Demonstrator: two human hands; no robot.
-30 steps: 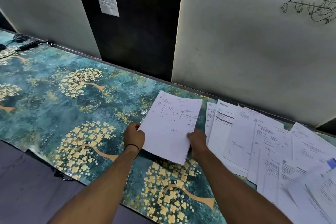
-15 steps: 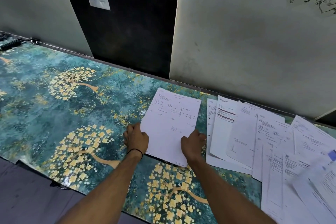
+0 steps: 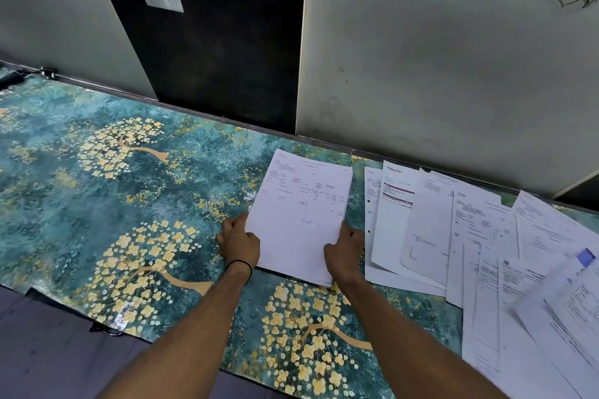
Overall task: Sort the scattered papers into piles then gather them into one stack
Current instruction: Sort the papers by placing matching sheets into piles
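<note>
a thin pile point(image 3: 301, 220) of printed sheets lies flat on the teal, gold-flowered worktop point(image 3: 97, 204). the left hand point(image 3: 238, 241) is curled against the pile's left edge. the right hand point(image 3: 345, 251) is curled at its right edge, near the closest corner. both seem to grip it, though the fingertips are hidden. just right of the pile, the scattered papers point(image 3: 470, 236) overlap in a loose fan. a black band point(image 3: 238, 266) circles the left wrist, just left of the pile's near edge.

pile point(image 3: 301, 214): on the counter point(image 3: 97, 197) — left hand point(image 3: 240, 241) at its left edge, right hand point(image 3: 345, 253) at its right.
scattered papers point(image 3: 479, 236): overlapping, just right of the pile.
</note>
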